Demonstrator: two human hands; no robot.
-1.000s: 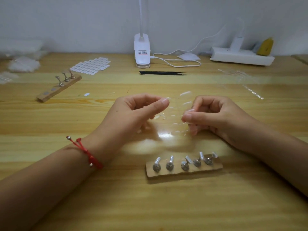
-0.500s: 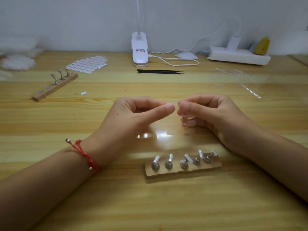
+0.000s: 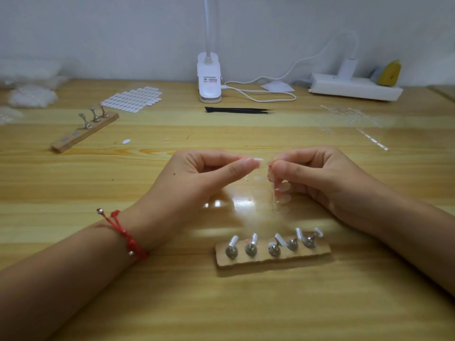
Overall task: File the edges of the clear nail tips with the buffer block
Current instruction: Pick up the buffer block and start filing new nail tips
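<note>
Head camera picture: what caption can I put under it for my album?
Left hand and right hand pinch a clear sheet of nail tips behind a wooden stand on the table.

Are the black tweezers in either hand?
No, the tweezers lie on the table in front of the lamp base, nothing touching them.

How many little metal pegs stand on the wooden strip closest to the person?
5 pegs, in one row along the near wooden strip: far left, next, middle, fourth, far right. None seems hidden.
</note>
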